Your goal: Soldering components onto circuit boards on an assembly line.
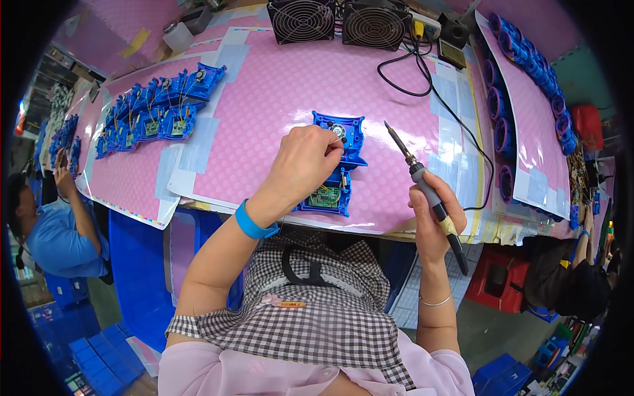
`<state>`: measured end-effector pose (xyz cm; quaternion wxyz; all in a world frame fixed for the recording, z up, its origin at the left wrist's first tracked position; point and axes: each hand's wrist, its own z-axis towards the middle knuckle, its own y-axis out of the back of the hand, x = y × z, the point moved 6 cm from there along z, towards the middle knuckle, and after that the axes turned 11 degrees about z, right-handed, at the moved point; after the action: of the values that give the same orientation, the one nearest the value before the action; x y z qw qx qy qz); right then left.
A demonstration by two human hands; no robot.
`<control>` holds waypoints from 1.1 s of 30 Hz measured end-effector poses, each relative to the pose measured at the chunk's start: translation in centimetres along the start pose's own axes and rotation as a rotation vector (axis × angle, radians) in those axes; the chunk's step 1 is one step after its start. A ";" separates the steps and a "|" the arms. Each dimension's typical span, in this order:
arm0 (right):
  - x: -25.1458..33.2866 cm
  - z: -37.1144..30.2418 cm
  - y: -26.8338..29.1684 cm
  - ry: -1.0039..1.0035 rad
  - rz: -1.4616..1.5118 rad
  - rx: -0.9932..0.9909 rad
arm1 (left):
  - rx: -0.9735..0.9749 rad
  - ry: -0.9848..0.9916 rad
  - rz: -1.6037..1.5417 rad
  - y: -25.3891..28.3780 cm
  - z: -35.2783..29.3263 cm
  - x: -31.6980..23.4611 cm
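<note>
Blue housing [356, 140], lying open near the middle of the pink work surface [264, 92]; its far part carries a round metallic component, its near part a green circuit board [322, 197]. The left hand [302, 158], back uppermost, reaches in from the near left, thumb and fingers drawn together at the round component (whether they pinch anything, I cannot tell from here). The right hand [432, 214], well apart, is closed around a soldering iron [426, 185], forearm nearly upright, tip slanting far and left, clear of the housing. Lettering marks a small orange tag [291, 304] on the checked apron [323, 336].
</note>
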<state>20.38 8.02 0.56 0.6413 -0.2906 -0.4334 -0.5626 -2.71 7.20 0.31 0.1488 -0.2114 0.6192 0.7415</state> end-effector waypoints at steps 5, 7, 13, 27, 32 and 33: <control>0.9 0.4 -0.6 0.120 -0.002 0.048 | 0.018 0.016 0.011 -0.1 -0.1 0.4; 1.0 0.6 -0.6 0.166 -0.053 0.038 | 0.005 0.008 0.004 0.0 -0.1 0.4; 0.5 0.4 -0.5 -0.020 0.039 0.004 | -0.141 -0.024 -0.158 2.4 -0.8 0.9; -0.3 1.4 -2.7 -0.122 0.092 0.014 | -0.068 0.305 -0.259 1.0 -1.2 2.1; 0.0 1.6 -2.4 -0.036 0.105 -0.026 | -0.168 0.180 -0.225 1.2 -1.9 2.1; 0.2 1.9 -2.7 -0.089 0.090 -0.008 | -0.192 0.146 -0.187 1.4 -2.0 1.9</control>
<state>17.27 9.00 1.27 0.6448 -0.3369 -0.4459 -0.5215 -4.78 4.88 0.22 0.1510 -0.3348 0.5322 0.7628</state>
